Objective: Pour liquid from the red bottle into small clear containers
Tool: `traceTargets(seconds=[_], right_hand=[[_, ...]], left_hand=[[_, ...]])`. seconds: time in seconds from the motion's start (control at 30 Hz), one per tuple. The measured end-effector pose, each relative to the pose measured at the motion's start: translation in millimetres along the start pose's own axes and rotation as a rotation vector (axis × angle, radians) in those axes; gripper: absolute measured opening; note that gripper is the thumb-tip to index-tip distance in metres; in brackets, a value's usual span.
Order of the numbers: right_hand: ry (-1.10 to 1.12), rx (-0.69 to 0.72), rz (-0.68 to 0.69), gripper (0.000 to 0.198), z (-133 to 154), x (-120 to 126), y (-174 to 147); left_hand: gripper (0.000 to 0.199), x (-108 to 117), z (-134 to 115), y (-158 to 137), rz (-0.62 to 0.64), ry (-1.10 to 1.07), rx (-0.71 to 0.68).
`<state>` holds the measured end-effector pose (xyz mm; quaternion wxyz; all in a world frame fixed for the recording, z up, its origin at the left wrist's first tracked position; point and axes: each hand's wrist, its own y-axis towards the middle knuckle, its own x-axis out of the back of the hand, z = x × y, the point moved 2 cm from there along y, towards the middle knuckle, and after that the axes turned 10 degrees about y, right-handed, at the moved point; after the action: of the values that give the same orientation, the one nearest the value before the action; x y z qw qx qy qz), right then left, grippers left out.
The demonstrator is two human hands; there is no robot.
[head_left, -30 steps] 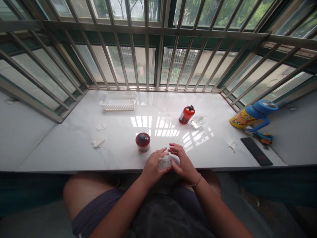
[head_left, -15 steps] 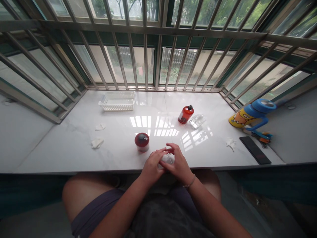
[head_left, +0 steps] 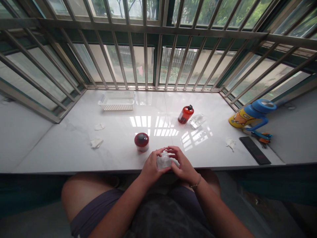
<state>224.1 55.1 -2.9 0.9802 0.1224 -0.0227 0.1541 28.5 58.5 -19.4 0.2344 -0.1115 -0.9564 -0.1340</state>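
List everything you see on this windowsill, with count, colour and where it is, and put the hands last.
Basket: 1, white, far left by the window bars.
Bottle: 1, red with a black cap, lying right of centre.
Clear plastic piece: 1, see-through, just right of the bottle.
Jar: 1, red with a dark lid, centre, near the hands.
Crumpled tissues: 3, white, two at left, one at right.
Kids' cup: 1, blue and yellow, lying at far right.
Flat slab: 1, black, near right edge.
Windowsill: 1, white marble.
Small clear object: 1, see-through, held between both hands.
Left hand: 1, grips the object.
Right hand: 1, fingers on the object.
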Motion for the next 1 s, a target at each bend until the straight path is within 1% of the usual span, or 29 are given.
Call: traceTargets(seconds=[0.1, 0.17, 0.2, 0.27, 0.33, 0.4, 0.47, 0.57, 0.6, 0.67, 0.73, 0.77, 0.87, 1.0], right_hand=[[-0.104, 0.047, -0.003, 0.072, 5, -9, 4], [-0.188, 0.062, -0.034, 0.076, 5, -15, 7], [-0.223, 0.062, -0.062, 0.077, 4, -18, 9], [-0.268, 0.044, -0.126, 0.08, 2, -23, 11], [-0.295, 0.018, -0.175, 0.083, 0, -26, 12], [-0.312, 0.007, -0.194, 0.082, 0, -27, 13], [-0.31, 0.005, -0.193, 0.079, 1, -25, 13], [-0.263, 0.011, -0.169, 0.072, 4, -18, 13], [-0.253, 0.014, -0.148, 0.067, 6, -16, 13], [-0.246, 0.022, -0.099, 0.048, 10, -11, 13], [-0.241, 0.026, -0.052, 0.032, 15, -8, 13], [-0.232, 0.03, -0.038, 0.027, 17, -8, 13], [-0.203, 0.053, -0.046, 0.025, 25, -8, 10], [-0.201, 0.108, -0.14, 0.028, 36, -6, 7]], left_hand=[[0.068, 2, -3, 4, 0.021, 0.079, -0.097], [0.063, 3, -4, 5, 0.031, 0.121, -0.156], [0.062, 3, -4, 6, 0.028, 0.125, -0.165], [0.057, 3, -3, 5, 0.014, 0.112, -0.135], [0.052, 2, -2, 3, -0.001, 0.079, -0.074], [0.058, 0, 0, 1, -0.01, 0.038, -0.014], [0.064, -2, 2, -1, -0.018, 0.006, 0.024], [0.068, -4, 5, -2, -0.024, -0.031, 0.069], [0.069, -4, 6, -2, -0.02, -0.04, 0.083], [0.074, -5, 7, -2, -0.007, -0.044, 0.093], [0.076, -4, 5, -1, -0.004, -0.032, 0.077], [0.075, -3, 4, -1, -0.007, -0.026, 0.065], [0.071, -1, 2, 0, -0.007, -0.017, 0.053], [0.075, -1, 2, 0, 0.012, 0.017, 0.074]])
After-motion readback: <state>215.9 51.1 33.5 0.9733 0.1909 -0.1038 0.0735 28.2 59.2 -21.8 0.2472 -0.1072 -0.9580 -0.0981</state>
